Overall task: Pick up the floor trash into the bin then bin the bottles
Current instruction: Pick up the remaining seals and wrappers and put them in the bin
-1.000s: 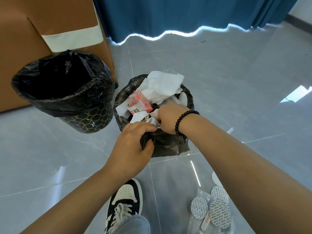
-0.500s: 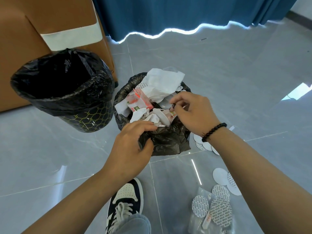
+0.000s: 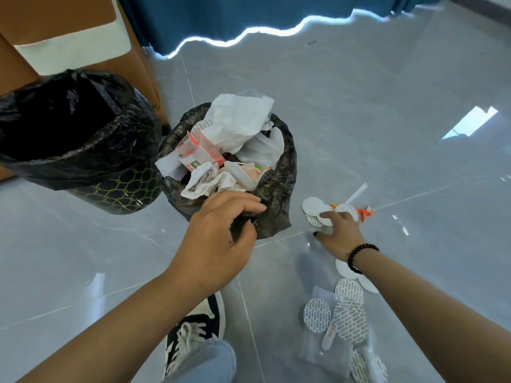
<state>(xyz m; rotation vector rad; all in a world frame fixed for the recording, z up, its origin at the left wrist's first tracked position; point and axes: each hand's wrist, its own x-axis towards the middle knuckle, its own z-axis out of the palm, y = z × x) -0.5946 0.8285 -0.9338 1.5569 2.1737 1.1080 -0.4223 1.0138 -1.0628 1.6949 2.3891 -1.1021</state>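
The black bag rim is gripped by the left hand; white discs on the floor are touched by the right hand, fingers loosely extended.

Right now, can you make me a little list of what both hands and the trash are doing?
left hand: grips the near rim of the black trash bag
right hand: down at the floor, fingers on the white round discs
bag contents: crumpled paper, white plastic, a red-and-white wrapper
lined bin: left of the bag, black liner, inside too dark to see
floor trash left: more discs, clear plastic packet, orange scrap
bottles: none in view
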